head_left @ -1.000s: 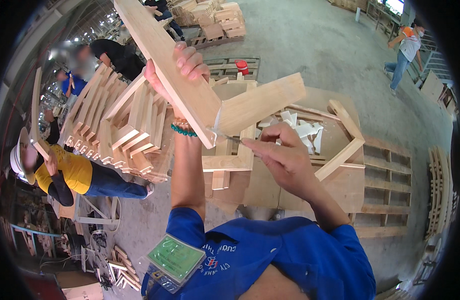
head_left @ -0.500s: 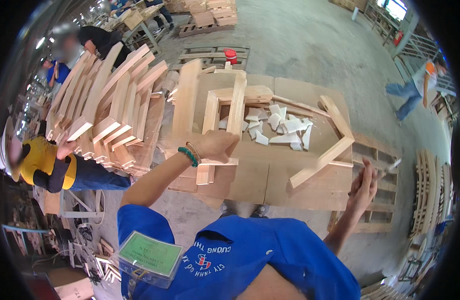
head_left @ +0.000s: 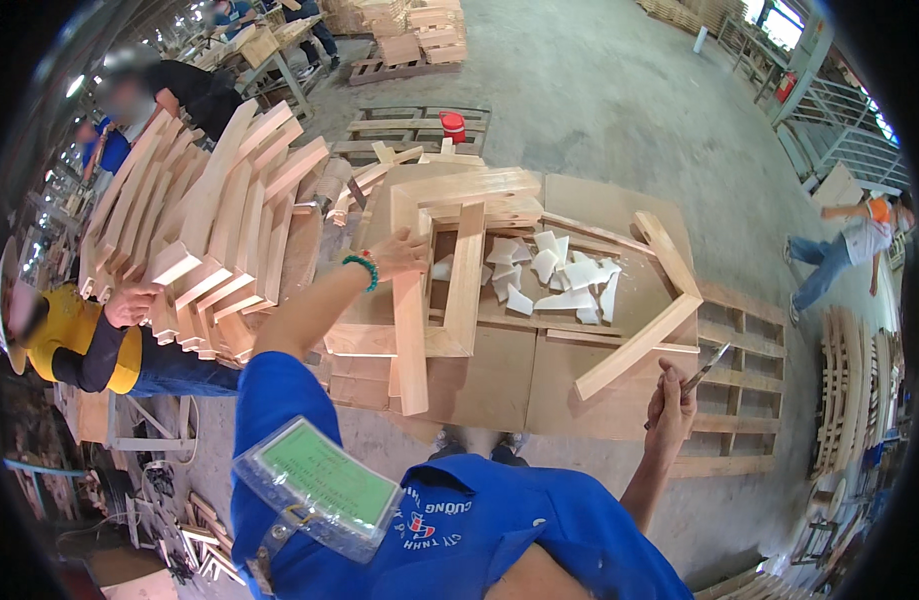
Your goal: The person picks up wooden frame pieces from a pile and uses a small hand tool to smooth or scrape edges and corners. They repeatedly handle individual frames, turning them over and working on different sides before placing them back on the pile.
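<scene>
Here, the left hand (head_left: 399, 252), green bead bracelet at the wrist, lies palm-down with fingers curled over the top of a long pale wooden slat (head_left: 410, 330) that rests lengthwise on a flat brown plywood worktable (head_left: 499, 385). A second pale wooden slat (head_left: 466, 275) lies just beside it, parallel, both butting against crosswise planks (head_left: 469, 190) at the far end. The right hand (head_left: 669, 405) is raised off the table's near right corner, fingers closed around a thin metal blade tool (head_left: 704, 368) that points up and right. White torn scraps (head_left: 554, 275) sit heaped mid-table; an angled pair of pale boards (head_left: 644, 330) lies to their right. Stacked curved timber pieces (head_left: 214, 230) stand left of the table, where a person in a yellow shirt (head_left: 69, 330) touches them. A clear-sleeved green badge (head_left: 314, 490) hangs on the blue shirt.
</scene>
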Demonstrator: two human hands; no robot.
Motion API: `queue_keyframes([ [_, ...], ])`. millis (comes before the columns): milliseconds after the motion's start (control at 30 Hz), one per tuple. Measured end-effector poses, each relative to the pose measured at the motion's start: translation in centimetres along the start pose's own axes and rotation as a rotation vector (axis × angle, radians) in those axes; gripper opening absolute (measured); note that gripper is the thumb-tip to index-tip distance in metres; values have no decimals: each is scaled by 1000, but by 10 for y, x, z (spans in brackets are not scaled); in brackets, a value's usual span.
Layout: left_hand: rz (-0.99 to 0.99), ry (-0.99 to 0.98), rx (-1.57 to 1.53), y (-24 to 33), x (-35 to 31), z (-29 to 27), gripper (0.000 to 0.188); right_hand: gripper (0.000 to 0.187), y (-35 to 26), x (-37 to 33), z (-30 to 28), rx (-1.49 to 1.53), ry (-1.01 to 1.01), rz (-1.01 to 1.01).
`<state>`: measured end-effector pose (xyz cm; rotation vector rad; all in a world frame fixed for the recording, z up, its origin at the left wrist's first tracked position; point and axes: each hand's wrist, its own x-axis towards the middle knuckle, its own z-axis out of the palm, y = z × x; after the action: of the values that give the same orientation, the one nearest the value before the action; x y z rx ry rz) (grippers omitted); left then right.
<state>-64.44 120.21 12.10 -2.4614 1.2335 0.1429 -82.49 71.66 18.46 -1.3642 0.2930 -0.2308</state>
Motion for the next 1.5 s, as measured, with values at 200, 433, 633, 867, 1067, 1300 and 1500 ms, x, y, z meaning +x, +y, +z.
queue_keyframes([
  [200, -528, 121, -161, 13, 0, 37, 50, 23, 28, -10, 5, -34, 2, 91],
  [433, -1423, 520, -1483, 103, 10, 57, 82, 27, 36, -13, 48, -103, -33, 220],
  [633, -1356, 612, -1420, 85, -2, 67, 61, 25, 49, -2, 91, -163, -181, 143],
  [867, -1326, 618, -1464, 85, -4, 70, 61, 25, 62, -6, 128, -206, -262, 214],
  [1067, -1260, 373, -1418, 72, -34, 34, 113, 27, 70, -8, 149, -324, -304, 185],
  [1300, -1142, 785, -547, -91, -203, -121, 62, 27, 73, -15, 132, -323, -278, 160],
  [1500, -1601, 234, -1171, -207, -328, -82, 82, 28, 83, -17, 154, -276, -337, 160],
])
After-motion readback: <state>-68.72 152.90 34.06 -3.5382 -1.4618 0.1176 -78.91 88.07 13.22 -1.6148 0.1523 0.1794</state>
